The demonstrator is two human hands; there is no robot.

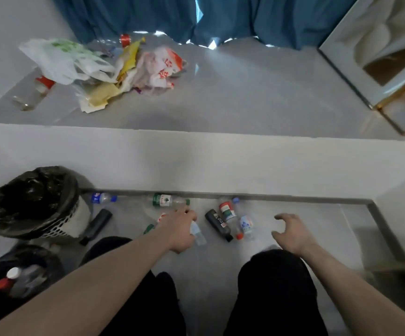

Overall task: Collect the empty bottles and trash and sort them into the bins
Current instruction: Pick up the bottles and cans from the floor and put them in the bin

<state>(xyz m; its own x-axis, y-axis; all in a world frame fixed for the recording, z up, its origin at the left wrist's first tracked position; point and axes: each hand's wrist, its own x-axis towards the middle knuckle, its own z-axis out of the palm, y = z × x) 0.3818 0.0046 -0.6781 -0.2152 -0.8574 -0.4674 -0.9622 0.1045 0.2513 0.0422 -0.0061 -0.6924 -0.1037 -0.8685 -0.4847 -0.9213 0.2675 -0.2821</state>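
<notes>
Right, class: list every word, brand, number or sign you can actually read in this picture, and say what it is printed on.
Nothing reads clearly.
Red characters on the white plastic bag on the ledge: large, too blurred to read.
Green print on the other white bag: unreadable.
Green-label bottle: white mark, too small.
Blue-label bottle: illegible.
Red-and-white label bottle: illegible.
Black bottle: small sticker, illegible.
Bottle under the left hand: label blurred.
</notes>
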